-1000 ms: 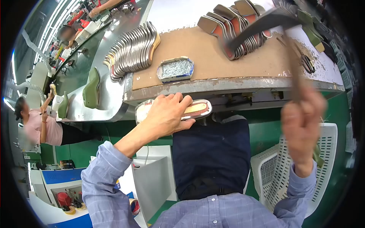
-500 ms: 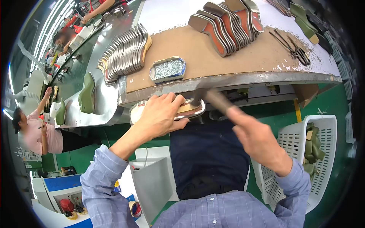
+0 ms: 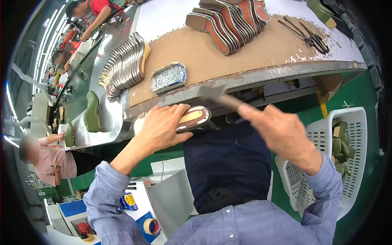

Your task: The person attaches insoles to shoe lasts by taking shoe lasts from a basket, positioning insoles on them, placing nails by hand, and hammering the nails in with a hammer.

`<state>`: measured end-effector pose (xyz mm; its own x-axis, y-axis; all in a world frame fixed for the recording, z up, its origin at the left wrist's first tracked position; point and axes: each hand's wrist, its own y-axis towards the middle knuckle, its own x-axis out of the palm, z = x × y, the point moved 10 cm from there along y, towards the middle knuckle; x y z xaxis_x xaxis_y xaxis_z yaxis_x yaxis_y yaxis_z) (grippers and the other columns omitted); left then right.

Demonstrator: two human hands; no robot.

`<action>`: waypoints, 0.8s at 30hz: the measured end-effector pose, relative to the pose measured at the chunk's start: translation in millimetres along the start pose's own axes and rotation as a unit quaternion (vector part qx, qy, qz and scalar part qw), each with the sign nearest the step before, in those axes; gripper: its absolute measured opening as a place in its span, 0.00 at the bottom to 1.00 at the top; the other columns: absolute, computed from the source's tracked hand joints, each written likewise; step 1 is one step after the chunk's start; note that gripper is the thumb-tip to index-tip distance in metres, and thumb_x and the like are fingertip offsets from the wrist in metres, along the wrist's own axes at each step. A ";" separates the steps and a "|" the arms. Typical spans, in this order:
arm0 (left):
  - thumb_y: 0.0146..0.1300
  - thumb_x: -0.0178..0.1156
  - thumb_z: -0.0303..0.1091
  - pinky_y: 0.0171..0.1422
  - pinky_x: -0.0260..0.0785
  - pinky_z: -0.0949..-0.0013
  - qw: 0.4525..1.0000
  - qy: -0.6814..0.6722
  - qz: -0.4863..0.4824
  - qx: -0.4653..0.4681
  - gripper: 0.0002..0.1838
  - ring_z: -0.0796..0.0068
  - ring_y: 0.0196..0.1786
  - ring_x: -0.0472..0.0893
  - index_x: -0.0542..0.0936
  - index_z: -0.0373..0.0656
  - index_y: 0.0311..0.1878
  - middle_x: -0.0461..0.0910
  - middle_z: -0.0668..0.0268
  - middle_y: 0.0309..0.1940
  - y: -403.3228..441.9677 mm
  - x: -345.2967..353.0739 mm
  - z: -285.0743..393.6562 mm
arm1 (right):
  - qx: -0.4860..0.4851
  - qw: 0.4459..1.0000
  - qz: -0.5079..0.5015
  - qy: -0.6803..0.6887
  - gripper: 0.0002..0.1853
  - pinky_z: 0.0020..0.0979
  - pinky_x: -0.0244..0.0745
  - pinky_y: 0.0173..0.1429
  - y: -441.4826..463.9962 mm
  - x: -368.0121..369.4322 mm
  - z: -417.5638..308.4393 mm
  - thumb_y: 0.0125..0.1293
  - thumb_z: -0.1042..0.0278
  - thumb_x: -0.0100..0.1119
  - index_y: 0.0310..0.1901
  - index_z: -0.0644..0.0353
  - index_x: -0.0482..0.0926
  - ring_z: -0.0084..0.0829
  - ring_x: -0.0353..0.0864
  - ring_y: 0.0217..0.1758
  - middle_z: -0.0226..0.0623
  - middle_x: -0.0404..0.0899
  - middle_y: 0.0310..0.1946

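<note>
My left hand is wrapped over a shoe sole piece with a pale insole strip and metallic edge, at the bench's front edge. My right hand grips a hammer by its brown handle. The blurred hammer head is raised just above the sole piece, apart from it. Behind my left hand, a small box of nails sits on the bench. One row of curved, silver-edged soles stands left of the nails, and a second stack with red-brown faces lies farther back.
Pliers and scissors lie at the bench's right. A white basket with green shoe lasts stands on the floor at right. One green last rests on the metal table. People work along the left. Tape lies at lower left.
My right hand swung the hammer down from high at the right to the sole piece, then lifted it slightly. The view shifted, and the left co-worker's arm moved down to a green last.
</note>
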<state>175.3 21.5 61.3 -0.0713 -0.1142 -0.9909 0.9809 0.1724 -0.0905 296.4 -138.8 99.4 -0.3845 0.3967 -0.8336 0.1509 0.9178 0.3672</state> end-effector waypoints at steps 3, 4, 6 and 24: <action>0.47 0.71 0.46 0.42 0.71 0.56 0.999 0.004 -0.044 -0.011 0.31 0.56 0.38 0.82 0.73 0.44 0.53 0.81 0.60 0.35 5.3 -3.1 0.4 | 0.109 0.982 0.080 -0.132 0.29 0.40 0.73 0.24 -10.3 -6.8 64.0 0.62 0.76 0.57 0.64 0.37 0.71 0.40 0.75 0.22 0.37 0.70 0.25; 0.45 0.71 0.44 0.42 0.72 0.56 0.999 -0.022 -0.018 -0.029 0.32 0.54 0.38 0.82 0.73 0.45 0.55 0.82 0.59 0.35 2.4 -18.5 -3.6 | 0.145 0.972 0.096 -0.155 0.26 0.41 0.74 0.28 -13.6 -9.6 84.3 0.65 0.74 0.56 0.64 0.39 0.71 0.43 0.76 0.25 0.38 0.71 0.28; 0.42 0.72 0.38 0.46 0.75 0.62 0.985 -0.121 0.040 -0.112 0.35 0.57 0.37 0.84 0.72 0.47 0.57 0.83 0.57 0.34 -16.7 -63.3 -17.4 | 0.218 0.956 0.073 -0.184 0.26 0.45 0.73 0.36 -22.9 -8.5 126.3 0.65 0.77 0.54 0.64 0.43 0.71 0.51 0.76 0.34 0.45 0.73 0.37; 0.41 0.69 0.12 0.73 0.60 0.45 0.637 -0.638 0.432 -0.010 0.41 0.44 0.69 0.67 0.64 0.50 0.59 0.71 0.51 0.62 -179.9 -56.3 -93.5 | 0.235 0.957 0.081 -0.149 0.28 0.46 0.73 0.45 -32.9 10.5 174.0 0.65 0.80 0.54 0.66 0.46 0.66 0.54 0.77 0.43 0.48 0.73 0.42</action>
<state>-14.0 88.4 124.1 0.7112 -0.6689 0.2163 0.5506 0.7214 0.4201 445.8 -162.2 6.8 -0.0555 0.4574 -0.8875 0.6066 0.7215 0.3339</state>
